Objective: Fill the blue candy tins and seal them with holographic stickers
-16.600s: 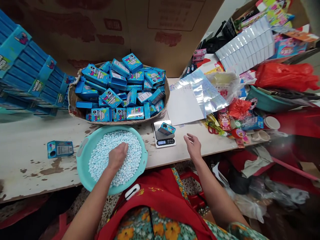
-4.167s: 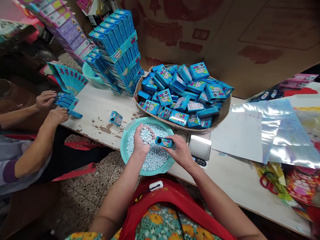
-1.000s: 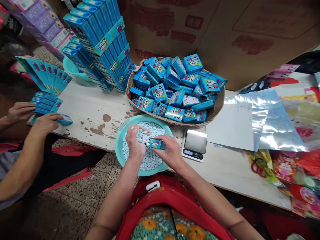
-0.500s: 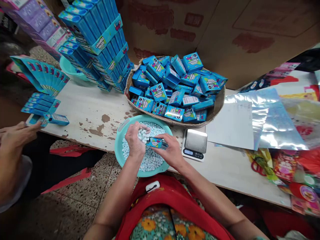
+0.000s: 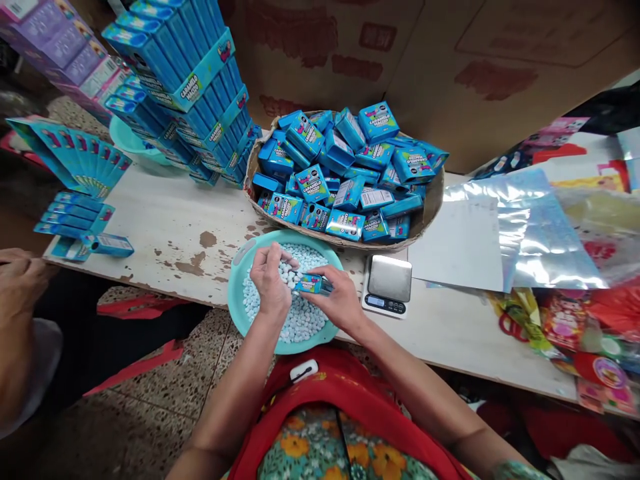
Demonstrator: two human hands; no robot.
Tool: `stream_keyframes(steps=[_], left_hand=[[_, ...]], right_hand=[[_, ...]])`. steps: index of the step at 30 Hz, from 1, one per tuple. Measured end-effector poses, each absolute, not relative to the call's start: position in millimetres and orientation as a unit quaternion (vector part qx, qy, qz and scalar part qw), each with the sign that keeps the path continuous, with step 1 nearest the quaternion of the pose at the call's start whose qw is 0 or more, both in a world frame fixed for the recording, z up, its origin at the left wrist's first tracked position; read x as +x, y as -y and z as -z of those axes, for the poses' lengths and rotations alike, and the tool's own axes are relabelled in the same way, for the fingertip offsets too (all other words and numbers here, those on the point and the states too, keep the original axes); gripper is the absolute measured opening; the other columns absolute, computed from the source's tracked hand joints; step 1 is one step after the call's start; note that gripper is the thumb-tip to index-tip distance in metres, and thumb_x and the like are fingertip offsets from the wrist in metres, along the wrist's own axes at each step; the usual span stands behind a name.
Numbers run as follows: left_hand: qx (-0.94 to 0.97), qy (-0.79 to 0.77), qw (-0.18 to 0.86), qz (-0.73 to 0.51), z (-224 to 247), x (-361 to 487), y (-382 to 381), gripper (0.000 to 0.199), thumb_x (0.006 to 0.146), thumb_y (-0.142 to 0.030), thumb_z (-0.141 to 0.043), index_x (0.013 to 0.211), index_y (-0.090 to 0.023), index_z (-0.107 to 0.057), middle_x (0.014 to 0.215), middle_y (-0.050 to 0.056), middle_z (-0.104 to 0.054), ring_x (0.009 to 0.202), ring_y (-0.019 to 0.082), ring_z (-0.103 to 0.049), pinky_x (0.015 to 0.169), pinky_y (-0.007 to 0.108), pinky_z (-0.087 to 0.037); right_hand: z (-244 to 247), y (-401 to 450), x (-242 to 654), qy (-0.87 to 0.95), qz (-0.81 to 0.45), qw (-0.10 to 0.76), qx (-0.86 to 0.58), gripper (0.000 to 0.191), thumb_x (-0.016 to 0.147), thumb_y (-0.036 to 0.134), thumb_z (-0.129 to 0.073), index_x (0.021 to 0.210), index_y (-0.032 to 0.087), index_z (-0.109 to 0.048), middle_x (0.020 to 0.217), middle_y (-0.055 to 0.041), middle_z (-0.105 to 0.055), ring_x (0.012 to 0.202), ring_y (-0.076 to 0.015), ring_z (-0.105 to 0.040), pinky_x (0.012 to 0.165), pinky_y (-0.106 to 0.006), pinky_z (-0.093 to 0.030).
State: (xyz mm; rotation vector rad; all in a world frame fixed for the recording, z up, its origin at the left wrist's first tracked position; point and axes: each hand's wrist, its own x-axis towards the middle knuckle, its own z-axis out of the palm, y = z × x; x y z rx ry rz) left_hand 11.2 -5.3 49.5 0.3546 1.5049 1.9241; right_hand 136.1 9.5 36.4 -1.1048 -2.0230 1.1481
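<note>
Above a round teal basin point(image 5: 239, 327) of small pale candies point(image 5: 305, 325), my left hand point(image 5: 271, 277) is cupped round a handful of the same candies. My right hand point(image 5: 341, 297) grips a small blue box point(image 5: 309, 283), lying on its side with one end against the candies in my left hand. Just right of the basin stands a digital scale point(image 5: 391, 279) with a bare metal plate. Behind the basin, a cardboard tray point(image 5: 434, 212) is heaped with blue boxes point(image 5: 313, 183).
Tall stacks of blue cartons point(image 5: 193, 87) stand at the back left, near fanned blue cards point(image 5: 80, 157). A co-worker's hand point(image 5: 20, 280) is at the left edge. Paper point(image 5: 463, 243), shiny sheets and colourful packets lie on the right.
The whole view has shifted slightly. Fewer candies show in my left hand, which stays close to the box. The co-worker's hand has drawn back left from the small blue boxes.
</note>
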Motion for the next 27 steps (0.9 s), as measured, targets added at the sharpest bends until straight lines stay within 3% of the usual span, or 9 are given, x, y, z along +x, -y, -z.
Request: stream_keyframes(steps=[7, 13, 19, 22, 24, 27], left_hand=[[0.143, -0.574, 0.336, -0.733, -52, 11, 2, 0.033, 0.084, -0.045, -0.053, 0.065, -0.018, -0.047, 0.053, -0.004, -0.048, 0.048, 0.008, -0.050, 0.050, 0.021, -0.042], [0.172, -0.586, 0.364, -0.704, -58, 25, 4, 0.037, 0.081, -0.046, -0.057, 0.061, -0.017, -0.045, 0.050, -0.005, -0.044, 0.040, 0.005, -0.039, 0.037, 0.018, -0.029], [0.160, -0.588, 0.366, -0.704, -61, 14, 5, 0.041, 0.081, -0.054, -0.051, 0.063, -0.018, -0.044, 0.050, -0.005, -0.041, 0.039, 0.006, -0.037, 0.037, 0.019, -0.026], [0.234, -0.685, 0.319, -0.611, -33, -9, 14, 0.042, 0.081, -0.058, -0.046, 0.066, -0.019, -0.049, 0.057, -0.001, -0.050, 0.051, 0.011, -0.049, 0.048, 0.023, -0.040], [0.363, -0.760, 0.303, -0.446, -9, -20, 24, 0.036, 0.076, -0.055, -0.055, 0.069, -0.019, -0.057, 0.075, 0.005, -0.061, 0.077, 0.020, -0.059, 0.070, 0.034, -0.049], [0.502, -0.784, 0.193, -0.311, 13, -21, 29, 0.027, 0.076, -0.044, -0.059, 0.092, -0.022, -0.065, 0.109, 0.011, -0.061, 0.112, 0.030, -0.050, 0.098, 0.047, -0.036]], right_hand=[[-33, -11, 138, 0.736, -0.456, 0.293, -0.405, 0.033, 0.066, 0.025, -0.077, 0.096, 0.022, -0.063, 0.091, -0.0027, -0.067, 0.088, -0.0205, -0.061, 0.081, -0.034, -0.045], [-34, -9, 144, 0.712, -0.481, 0.316, -0.403, 0.031, 0.067, 0.022, -0.073, 0.096, 0.023, -0.063, 0.094, -0.0026, -0.065, 0.091, -0.0201, -0.060, 0.084, -0.034, -0.045], [-22, -7, 164, 0.565, -0.658, 0.289, -0.406, 0.041, 0.061, 0.030, -0.079, 0.098, 0.022, -0.063, 0.089, -0.0011, -0.065, 0.085, -0.0192, -0.061, 0.081, -0.034, -0.048], [-16, -7, 194, 0.500, -0.693, 0.326, -0.405, 0.045, 0.059, 0.032, -0.081, 0.099, 0.023, -0.061, 0.094, -0.0010, -0.065, 0.086, -0.0181, -0.061, 0.081, -0.033, -0.049], [-12, -9, 222, 0.478, -0.675, 0.358, -0.433, 0.046, 0.059, 0.033, -0.080, 0.099, 0.023, -0.060, 0.100, -0.0020, -0.065, 0.088, -0.0184, -0.061, 0.082, -0.034, -0.050], [4, -16, 267, 0.457, -0.616, 0.397, -0.504, 0.047, 0.062, 0.033, -0.078, 0.103, 0.023, -0.057, 0.102, -0.0039, -0.065, 0.089, -0.0197, -0.062, 0.081, -0.037, -0.052]])
